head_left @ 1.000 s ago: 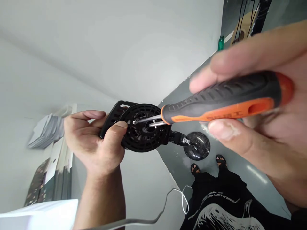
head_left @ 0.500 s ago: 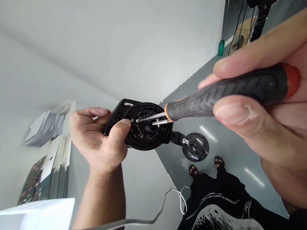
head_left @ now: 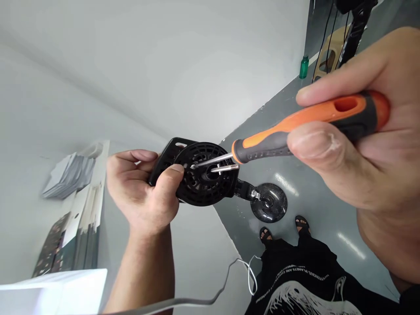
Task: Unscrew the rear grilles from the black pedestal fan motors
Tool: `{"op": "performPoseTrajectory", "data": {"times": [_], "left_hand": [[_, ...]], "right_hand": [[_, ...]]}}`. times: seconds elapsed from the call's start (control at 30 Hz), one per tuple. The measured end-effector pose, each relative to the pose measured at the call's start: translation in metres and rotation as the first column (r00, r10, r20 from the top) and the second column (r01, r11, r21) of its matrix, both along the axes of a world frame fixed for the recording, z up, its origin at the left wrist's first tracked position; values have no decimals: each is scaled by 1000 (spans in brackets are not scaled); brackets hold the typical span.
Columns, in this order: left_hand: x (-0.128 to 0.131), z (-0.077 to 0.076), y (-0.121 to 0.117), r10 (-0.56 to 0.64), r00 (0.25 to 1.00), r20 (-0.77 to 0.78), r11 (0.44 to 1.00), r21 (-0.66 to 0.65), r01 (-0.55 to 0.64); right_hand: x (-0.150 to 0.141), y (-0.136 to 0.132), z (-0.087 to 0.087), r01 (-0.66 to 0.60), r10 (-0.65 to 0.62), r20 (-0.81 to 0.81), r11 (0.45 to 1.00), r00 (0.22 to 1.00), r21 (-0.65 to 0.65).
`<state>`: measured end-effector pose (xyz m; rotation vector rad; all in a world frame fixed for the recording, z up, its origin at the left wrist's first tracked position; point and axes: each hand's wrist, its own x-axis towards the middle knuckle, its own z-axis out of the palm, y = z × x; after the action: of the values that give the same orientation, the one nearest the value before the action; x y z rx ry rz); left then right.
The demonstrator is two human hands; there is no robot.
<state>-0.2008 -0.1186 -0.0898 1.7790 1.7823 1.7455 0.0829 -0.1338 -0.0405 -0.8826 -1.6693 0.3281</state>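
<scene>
My left hand [head_left: 144, 188] grips the black round fan motor housing [head_left: 206, 194] from the left, its thumb pressed on the slotted front face. From the housing's middle sticks out a metal shaft [head_left: 229, 168] with a small cross pin. My right hand [head_left: 348, 170] is wrapped round the orange and black handle of a screwdriver [head_left: 262, 146]. The screwdriver's tip meets a small silver screw [head_left: 193, 166] on the face, close to my left thumb. How deep the screw sits I cannot tell.
Below the housing, its stand runs to a round black base [head_left: 271, 212] on the grey floor. A white cable [head_left: 223, 286] loops across the lower middle. Stacked papers [head_left: 67, 177] lie at left. A green bottle [head_left: 304, 68] and a beige stool [head_left: 334, 48] stand by the wall.
The screwdriver handle has turned in my right hand, so its orange side now shows. The housing and my left hand appear slightly further right. The tip stays at the screw.
</scene>
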Motion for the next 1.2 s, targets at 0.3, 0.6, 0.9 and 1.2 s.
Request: {"op": "performPoseTrajectory", "data": {"times": [0.3,0.6,0.9,1.2], "left_hand": [[-4,-1,0,-13,1000,12,1000,-2,13],[-6,-3,2,-13,1000,-8,1000,22,13],[-6,-4,3,1,999,37,1000,29,-2],[-7,-1,1,34,999,-4,999,0,-34]], "right_hand": [[15,-19,-13,2,-7,85,999,996,50],[-1,-8,27,-180,182,33,982,983,-57],[20,-8,-4,124,-86,199,974,976,-188],[4,-6,17,135,-140,-14,971,990,-199]]}}
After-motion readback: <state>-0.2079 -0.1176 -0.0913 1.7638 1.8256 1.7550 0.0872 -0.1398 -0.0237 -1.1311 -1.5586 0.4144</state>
